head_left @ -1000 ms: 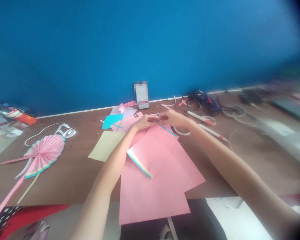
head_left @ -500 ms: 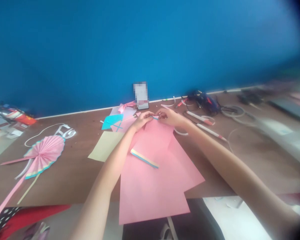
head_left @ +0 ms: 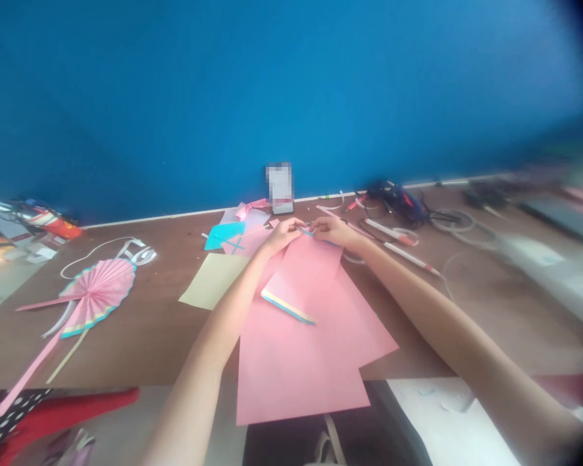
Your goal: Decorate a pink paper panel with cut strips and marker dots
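Note:
A smaller pink paper [head_left: 304, 275] with yellow and blue strips along its near edge lies over larger pink sheets [head_left: 282, 375]. Blue also shows along its far edge, right where my fingers are. My left hand [head_left: 287, 234] has its fingertips closed on the left part of that far edge. Just beside it, my right hand [head_left: 331, 230] pinches the same edge, thumb and fingers together. Exactly how the edge lies between my fingers is too small to make out. The large sheets overhang the table's front.
A pleated pink paper fan [head_left: 102, 294] lies at left beside white earphones [head_left: 143, 252]. Left of my hands are a pale yellow sheet [head_left: 211, 281] and blue paper [head_left: 223, 234]. A phone-like device [head_left: 280, 188] leans on the wall. Glue guns' cables and a dark tool [head_left: 398, 200] sit back right.
The view has shifted slightly. Both hands stay at the far edge of the smaller pink paper, and more of its blue far strip shows beneath my right fingers.

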`<control>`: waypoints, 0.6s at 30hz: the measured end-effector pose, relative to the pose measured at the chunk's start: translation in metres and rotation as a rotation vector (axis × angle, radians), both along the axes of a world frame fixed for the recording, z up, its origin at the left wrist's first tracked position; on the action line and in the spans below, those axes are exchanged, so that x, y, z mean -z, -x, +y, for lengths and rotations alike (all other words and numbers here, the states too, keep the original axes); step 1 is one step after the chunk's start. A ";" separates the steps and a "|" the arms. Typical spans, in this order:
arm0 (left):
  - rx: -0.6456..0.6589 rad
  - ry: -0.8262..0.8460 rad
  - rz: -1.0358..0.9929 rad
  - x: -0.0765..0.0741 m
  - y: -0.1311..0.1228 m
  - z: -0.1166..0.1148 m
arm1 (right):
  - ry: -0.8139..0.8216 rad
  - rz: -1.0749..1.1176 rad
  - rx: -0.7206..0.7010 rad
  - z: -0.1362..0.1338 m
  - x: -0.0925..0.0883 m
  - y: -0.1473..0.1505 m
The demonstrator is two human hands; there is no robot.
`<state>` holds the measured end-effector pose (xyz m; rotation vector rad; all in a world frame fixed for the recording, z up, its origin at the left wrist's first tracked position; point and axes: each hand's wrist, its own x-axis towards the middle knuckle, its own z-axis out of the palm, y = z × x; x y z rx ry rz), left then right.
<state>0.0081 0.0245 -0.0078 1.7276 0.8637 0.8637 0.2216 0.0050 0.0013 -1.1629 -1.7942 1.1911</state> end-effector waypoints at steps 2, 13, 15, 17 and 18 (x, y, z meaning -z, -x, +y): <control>0.010 -0.006 0.000 0.000 -0.002 -0.001 | -0.020 -0.027 0.014 0.000 0.003 0.003; -0.032 -0.002 0.019 -0.005 -0.003 -0.006 | -0.104 0.028 -0.022 -0.005 0.007 0.007; -0.032 -0.006 -0.003 -0.003 -0.002 -0.004 | -0.090 0.037 -0.032 -0.006 0.006 0.006; -0.055 -0.018 -0.031 0.001 -0.001 -0.001 | -0.099 0.039 -0.035 -0.007 0.004 0.006; -0.083 -0.028 -0.044 0.003 -0.001 0.001 | -0.106 0.039 -0.036 -0.007 0.004 0.005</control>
